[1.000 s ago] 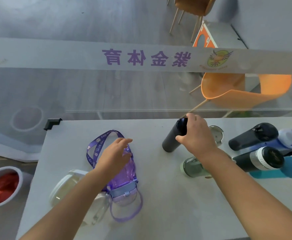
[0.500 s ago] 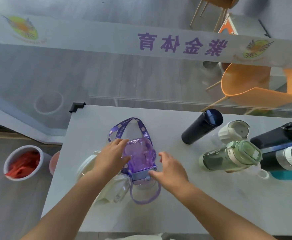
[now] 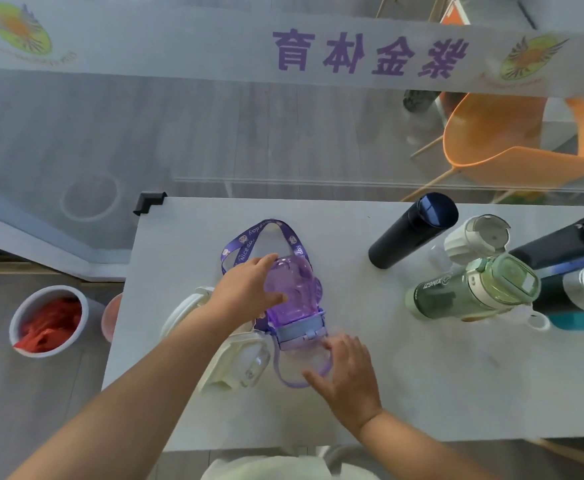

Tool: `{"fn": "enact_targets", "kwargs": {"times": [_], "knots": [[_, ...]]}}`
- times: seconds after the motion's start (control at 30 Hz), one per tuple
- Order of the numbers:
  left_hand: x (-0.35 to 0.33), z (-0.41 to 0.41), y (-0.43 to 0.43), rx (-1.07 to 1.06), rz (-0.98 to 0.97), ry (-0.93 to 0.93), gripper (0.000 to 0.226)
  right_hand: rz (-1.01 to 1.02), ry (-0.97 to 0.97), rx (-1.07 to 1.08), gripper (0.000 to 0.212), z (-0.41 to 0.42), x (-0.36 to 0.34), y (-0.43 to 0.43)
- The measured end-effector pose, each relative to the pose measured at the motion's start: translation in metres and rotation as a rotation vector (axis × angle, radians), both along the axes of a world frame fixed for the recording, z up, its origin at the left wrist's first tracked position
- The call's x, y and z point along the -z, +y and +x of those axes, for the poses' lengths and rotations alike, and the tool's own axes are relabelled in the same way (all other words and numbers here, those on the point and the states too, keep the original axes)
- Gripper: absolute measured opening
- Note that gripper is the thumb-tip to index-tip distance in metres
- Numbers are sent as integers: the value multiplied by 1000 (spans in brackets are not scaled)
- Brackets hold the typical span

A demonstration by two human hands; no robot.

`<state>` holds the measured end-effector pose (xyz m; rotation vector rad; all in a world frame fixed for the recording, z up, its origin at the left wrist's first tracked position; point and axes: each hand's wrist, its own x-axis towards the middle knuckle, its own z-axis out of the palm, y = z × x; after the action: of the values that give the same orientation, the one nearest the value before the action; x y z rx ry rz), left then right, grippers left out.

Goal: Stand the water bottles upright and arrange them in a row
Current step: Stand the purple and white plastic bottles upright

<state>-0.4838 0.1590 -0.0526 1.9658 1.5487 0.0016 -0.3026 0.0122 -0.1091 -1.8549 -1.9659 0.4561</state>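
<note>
Head cam: translucent purple plastic bottle [image 3: 294, 289], lying sideways on grey table [image 3: 422, 393], was gripped round body by L hand [image 3: 245, 289], lid [image 3: 301, 332] touched by flat-fingered R hand [image 3: 347, 375]; judged light, stiff, slick, so best taken at body, not lanyard [image 3: 245, 242].

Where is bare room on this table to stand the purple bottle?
Bare table lies between the purple bottle and the dark blue bottle, and near the front edge, right of the right hand. Crowded: the right side around the green bottle, and the white bottle at left.
</note>
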Motion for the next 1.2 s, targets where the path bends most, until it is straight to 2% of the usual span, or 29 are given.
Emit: {"fn": "enact_targets", "kwargs": {"times": [0.07,0.13,0.27,0.4,0.57,0.67,0.9,1.0,1.2], "knots": [[0,2,2,-16,1,-7,78,106,-6,-167,27,10,8,-8],[0,7,4,-19,6,-6,78,111,-73,-265,20,19,14,-9],[1,20,12,-28,16,-12,77,-68,-294,-359,34,28,22,-4],[3,32,15,-25,36,-21,76,-124,-434,-297,23,35,15,4],[5,35,14,-29,19,-58,76,60,-294,-269,16,50,-17,16],[2,37,12,-43,-16,-109,71,100,-230,-289,18,50,-48,39],[6,33,7,-142,-204,-330,34,146,67,-253,30,44,-104,82],[7,32,4,-131,-202,-355,25,130,96,-259,35,44,-110,96],[2,23,4,-220,-94,-391,27,94,71,-256,57,42,-110,106]]}}
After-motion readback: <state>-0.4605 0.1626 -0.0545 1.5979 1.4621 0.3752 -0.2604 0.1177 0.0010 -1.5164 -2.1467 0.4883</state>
